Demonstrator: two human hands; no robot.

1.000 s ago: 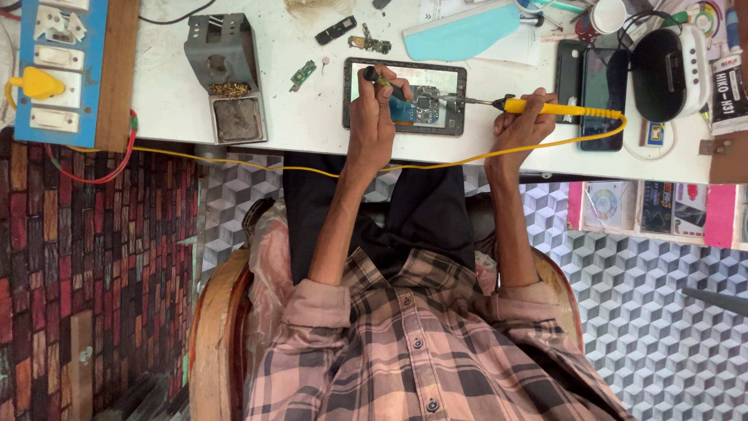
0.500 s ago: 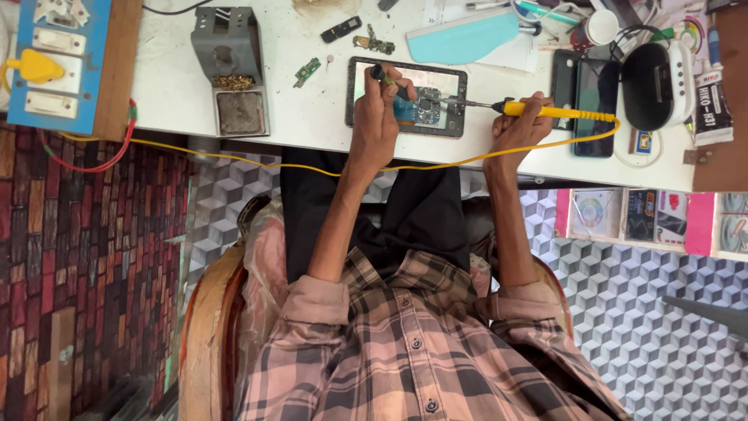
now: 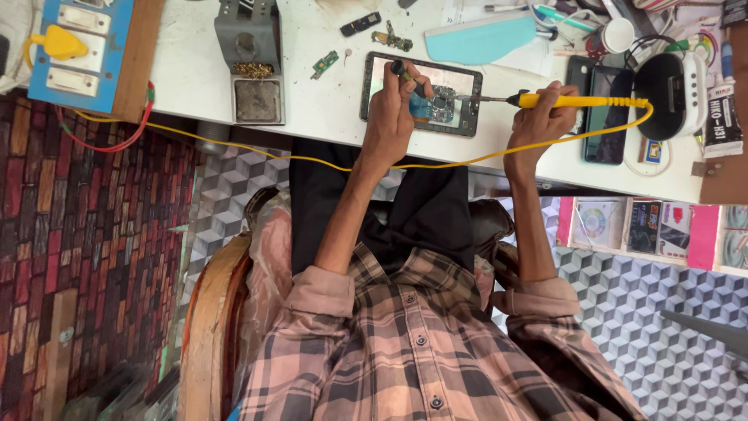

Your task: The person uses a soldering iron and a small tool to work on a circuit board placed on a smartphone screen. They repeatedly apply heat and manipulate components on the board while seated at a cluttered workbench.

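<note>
Soldering iron [image 3: 580, 100] glossy yellow plastic; table [image 3: 327, 109] matt white; shirt [image 3: 421, 351] checked cloth.

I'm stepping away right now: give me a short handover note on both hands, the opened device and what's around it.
Left hand: presses a small dark tool onto the opened device.
Right hand: grips the yellow soldering iron, tip at the exposed board.
Device lies flat on the white bench. Iron stand sits to its left, a dark phone to its right.
Done: back is off, board exposed.
Left: the joint is in progress; loose parts lie above the device.
</note>
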